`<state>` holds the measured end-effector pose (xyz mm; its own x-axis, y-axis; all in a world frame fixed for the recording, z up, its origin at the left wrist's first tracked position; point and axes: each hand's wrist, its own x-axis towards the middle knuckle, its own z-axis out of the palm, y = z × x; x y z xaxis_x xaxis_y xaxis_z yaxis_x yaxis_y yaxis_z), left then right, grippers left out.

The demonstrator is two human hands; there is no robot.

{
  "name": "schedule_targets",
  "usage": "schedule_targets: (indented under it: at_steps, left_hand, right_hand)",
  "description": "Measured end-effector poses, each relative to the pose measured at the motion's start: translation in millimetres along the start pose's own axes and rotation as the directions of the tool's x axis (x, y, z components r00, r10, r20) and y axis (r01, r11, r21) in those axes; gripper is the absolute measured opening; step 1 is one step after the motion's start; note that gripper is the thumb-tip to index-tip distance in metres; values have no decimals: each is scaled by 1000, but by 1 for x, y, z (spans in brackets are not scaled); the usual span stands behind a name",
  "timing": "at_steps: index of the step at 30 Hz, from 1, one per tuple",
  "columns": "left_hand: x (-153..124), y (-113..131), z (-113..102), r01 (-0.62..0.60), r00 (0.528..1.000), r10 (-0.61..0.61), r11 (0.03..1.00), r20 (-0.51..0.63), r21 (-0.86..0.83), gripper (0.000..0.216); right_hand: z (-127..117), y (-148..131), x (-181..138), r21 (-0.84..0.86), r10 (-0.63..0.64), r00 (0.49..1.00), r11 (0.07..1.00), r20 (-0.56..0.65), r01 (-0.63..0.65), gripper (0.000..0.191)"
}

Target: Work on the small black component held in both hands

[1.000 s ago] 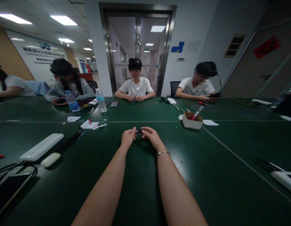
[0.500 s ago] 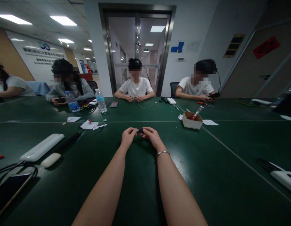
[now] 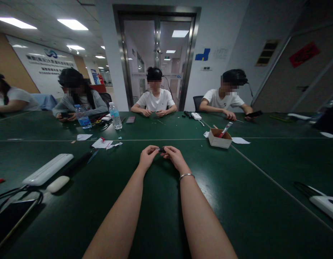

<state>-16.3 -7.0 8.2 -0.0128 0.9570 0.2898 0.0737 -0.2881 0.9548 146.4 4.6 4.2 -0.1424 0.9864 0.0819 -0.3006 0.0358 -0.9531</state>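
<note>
From the head camera, the left hand (image 3: 147, 158) and right hand (image 3: 175, 157) meet just above the green table (image 3: 236, 187). Both have their fingers curled, pinching a small dark part (image 3: 161, 149) between their tips. A bracelet (image 3: 186, 175) circles the right wrist. A box (image 3: 219, 139) stands well apart, to the right.

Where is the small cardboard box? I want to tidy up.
Head view: the cardboard box sits right of centre on the green table, beyond the right hand.
</note>
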Motion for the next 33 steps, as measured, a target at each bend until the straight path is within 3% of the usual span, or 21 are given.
schedule_targets:
  at_steps: [9,17,22,29,33]
  left_hand:
    - [1,0,0,-91,996,91,996,-3,13,20]
    - [1,0,0,-14,1000,13,999,-21,-30,34]
    - [2,-4,-1,148,988,-150,988,-24,-47,43]
    - [2,-3,-2,24,1000,-24,1000,-10,-10,34]
    - [3,-2,1,92,996,-92,995,-17,-32,42]
  right_hand:
    - [0,0,0,-14,10,1000,1000,-1,-10,40]
    - [0,1,1,-15,18,1000,1000,-8,-18,39]
    - [0,2,1,-11,5,1000,1000,-5,-5,38]
    - [0,1,1,-8,19,1000,1000,-7,-19,39]
    - [0,2,1,-2,10,1000,1000,-4,-10,40]
